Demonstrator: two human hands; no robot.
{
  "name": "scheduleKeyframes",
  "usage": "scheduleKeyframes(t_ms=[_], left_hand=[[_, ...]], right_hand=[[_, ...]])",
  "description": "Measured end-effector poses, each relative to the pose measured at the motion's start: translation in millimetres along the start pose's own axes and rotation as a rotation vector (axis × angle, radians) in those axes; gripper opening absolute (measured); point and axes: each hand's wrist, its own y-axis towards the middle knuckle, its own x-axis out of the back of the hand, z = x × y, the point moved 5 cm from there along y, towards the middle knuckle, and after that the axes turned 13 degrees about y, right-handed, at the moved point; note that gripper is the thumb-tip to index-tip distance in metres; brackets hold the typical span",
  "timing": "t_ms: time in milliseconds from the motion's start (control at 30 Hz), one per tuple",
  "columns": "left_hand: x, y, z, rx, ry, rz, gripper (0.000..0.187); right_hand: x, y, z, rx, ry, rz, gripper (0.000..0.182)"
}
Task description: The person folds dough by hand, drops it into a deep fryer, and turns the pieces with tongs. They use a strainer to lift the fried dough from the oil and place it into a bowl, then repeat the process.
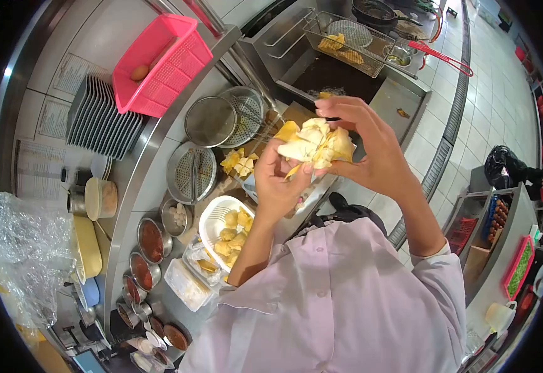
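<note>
My left hand (276,180) holds a clump of pale yellow and white folded pieces (317,146), which look like wontons, from below and the left. Curved around the clump's right side is my right hand (371,144), its thumb against the lower edge and its fingers above. More yellow folded pieces (239,163) lie on the counter just left of my left hand. Below that wrist, a white plastic basket (209,219) contains several yellow lumps.
Ahead stands a fryer (340,78) of dark oil, with a wire basket (371,64) above it. Metal strainers (190,173) and bowls of red sauce (152,241) line the left counter. A pink basket (159,84) with an egg sits on the shelf.
</note>
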Motion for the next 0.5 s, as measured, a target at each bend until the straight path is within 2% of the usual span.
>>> scheduleKeyframes(t_ms=[67, 200, 300, 400, 500], left_hand=[[-3.7, 0.7, 2.5, -0.058, -0.115, -0.069, 0.035], [6.0, -2.7, 24.8, 0.037, -0.085, -0.107, 0.049], [6.9, -3.2, 35.4, 0.076, -0.207, -0.081, 0.050], [2.9, 1.3, 48.4, 0.220, -0.341, -0.070, 0.066], [0.3, 4.9, 52.8, 0.218, -0.282, -0.036, 0.067]], right_hand=[[7.8, -1.3, -6.5, -0.105, 0.037, 0.057, 0.056], [27.6, -11.7, -29.6, -0.260, 0.102, 0.173, 0.059], [32.8, -11.4, -32.5, -0.141, 0.098, 0.287, 0.052], [31.5, -26.1, -55.0, -0.224, 0.270, 0.258, 0.038], [24.0, -40.0, -66.2, -0.389, 0.365, 0.233, 0.032]])
